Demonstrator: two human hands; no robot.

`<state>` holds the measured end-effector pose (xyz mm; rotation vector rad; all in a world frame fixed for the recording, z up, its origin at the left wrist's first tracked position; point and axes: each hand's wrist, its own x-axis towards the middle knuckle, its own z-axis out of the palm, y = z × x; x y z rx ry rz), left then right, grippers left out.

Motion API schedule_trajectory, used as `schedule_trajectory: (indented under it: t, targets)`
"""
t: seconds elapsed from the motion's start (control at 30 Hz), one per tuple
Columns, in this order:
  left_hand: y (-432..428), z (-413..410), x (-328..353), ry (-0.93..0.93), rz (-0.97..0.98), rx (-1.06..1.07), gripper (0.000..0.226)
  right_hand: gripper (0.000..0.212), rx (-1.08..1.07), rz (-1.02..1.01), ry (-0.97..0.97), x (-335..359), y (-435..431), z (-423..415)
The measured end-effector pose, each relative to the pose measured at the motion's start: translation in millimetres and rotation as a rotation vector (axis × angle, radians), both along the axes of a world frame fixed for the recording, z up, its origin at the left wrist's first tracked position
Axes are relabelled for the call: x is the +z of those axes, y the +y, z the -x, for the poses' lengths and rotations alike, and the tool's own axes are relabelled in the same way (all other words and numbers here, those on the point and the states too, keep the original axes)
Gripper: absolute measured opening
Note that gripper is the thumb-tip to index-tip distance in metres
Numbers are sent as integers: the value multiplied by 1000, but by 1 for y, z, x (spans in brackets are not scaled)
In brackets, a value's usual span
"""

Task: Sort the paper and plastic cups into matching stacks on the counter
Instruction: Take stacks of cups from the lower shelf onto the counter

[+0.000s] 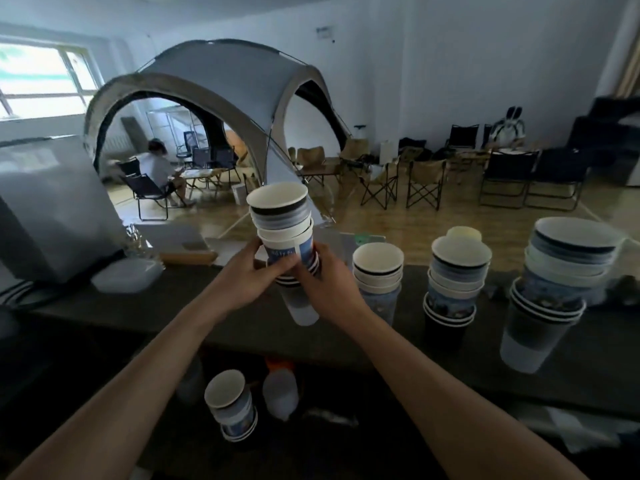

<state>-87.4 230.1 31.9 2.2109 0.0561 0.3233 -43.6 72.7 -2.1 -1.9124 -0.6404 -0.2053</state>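
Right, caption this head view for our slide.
Left hand and right hand hold a cup stack at the counter, beside three other stacks.

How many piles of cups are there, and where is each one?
Cup stack held by the left hand and right hand: 1
Cup stacks standing on the counter: 3
Cup stack below the counter: 1
Total: 5, plus a pale cup rim peeking behind the middle stack.

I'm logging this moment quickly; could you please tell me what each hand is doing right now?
Left hand: grips the mixed cup stack at its middle.
Right hand: grips the same stack from the other side.
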Motion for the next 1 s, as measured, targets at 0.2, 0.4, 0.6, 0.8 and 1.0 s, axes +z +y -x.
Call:
schedule_trajectory:
  t: [0.2, 0.4, 0.6, 0.8, 1.0]
  targets:
    - [-5, -38, -25, 175, 77, -112, 86, 37, -110, 59, 135, -30, -6, -25]
    - [9, -55, -54, 226, 119, -143, 95, 32, -137, 46, 105, -50, 0, -27]
    - [17, -55, -57, 237, 103, -209, 94, 46, -142, 78, 100, -59, 3, -6]
    - [40, -40, -72, 263, 45, -172, 97, 45, -212, 534, 169, -66, -6, 38]
    - [81, 1, -104, 350, 87, 40, 55, 34, 188, 529, 253, -104, 57, 39]
